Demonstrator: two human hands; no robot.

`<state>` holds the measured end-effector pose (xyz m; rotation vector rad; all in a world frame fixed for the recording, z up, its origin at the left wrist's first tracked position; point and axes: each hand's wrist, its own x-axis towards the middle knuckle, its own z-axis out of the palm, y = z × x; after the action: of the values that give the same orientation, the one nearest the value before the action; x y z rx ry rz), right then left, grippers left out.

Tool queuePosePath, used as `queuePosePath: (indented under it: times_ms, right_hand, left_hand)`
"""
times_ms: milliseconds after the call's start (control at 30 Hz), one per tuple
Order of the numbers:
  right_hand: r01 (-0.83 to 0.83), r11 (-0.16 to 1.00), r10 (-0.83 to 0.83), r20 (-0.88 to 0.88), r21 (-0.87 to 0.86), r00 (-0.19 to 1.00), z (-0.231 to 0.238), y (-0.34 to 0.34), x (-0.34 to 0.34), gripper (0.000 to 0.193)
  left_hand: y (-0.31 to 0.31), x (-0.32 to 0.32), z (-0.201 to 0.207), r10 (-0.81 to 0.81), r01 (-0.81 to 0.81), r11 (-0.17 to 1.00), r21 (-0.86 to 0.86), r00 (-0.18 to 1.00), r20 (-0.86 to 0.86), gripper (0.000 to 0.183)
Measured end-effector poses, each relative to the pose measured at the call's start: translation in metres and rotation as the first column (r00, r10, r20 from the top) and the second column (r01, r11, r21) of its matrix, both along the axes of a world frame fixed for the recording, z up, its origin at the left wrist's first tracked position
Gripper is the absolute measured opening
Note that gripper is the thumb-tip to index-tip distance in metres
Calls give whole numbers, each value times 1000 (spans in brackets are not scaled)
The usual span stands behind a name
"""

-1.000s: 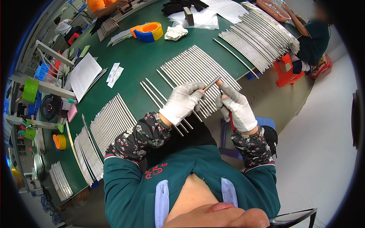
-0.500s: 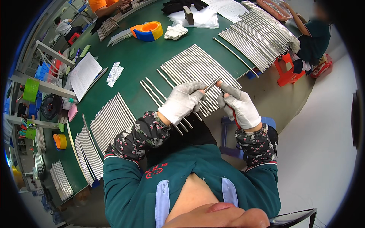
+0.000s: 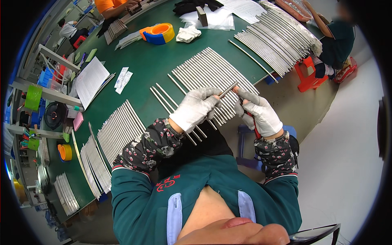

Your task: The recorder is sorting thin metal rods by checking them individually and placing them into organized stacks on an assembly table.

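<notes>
My left hand (image 3: 197,107), in a white glove with grey fingers, is closed around a metal rod (image 3: 228,89) whose end points up to the right. My right hand (image 3: 260,111), gloved alike with a bare fingertip, is closed on a red-handled tool (image 3: 256,127); its working end is hidden by the fingers. One right fingertip is at the rod's end. Below both hands lies a row of metal rods (image 3: 212,73) on the green table (image 3: 143,69). Several loose rods (image 3: 165,97) lie beside my left wrist.
More rod rows lie at the left (image 3: 118,130) and far right (image 3: 277,41). A tape dispenser (image 3: 160,34), crumpled white cloth (image 3: 188,34) and papers (image 3: 93,79) are on the table. A blue stool (image 3: 247,157) stands below. A co-worker (image 3: 339,43) sits at far right.
My right hand has shifted slightly to the right and down with the red-handled tool. My left hand and the rod stay nearly in place.
</notes>
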<state>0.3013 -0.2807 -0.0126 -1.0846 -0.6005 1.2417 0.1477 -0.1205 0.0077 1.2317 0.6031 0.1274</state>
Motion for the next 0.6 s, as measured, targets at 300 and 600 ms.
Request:
queuePosePath:
  times_ms: [300, 600]
  right_hand:
    - [-29, 1000, 29, -44, 0, 999, 0, 0, 2, 50]
    - [6, 1000, -6, 87, 1, 996, -2, 4, -2, 47]
  left_hand:
    - [4, -3, -2, -31, 31, 997, -75, 999, 9, 22]
    - [5, -4, 1, -49, 49, 998, -48, 999, -8, 21]
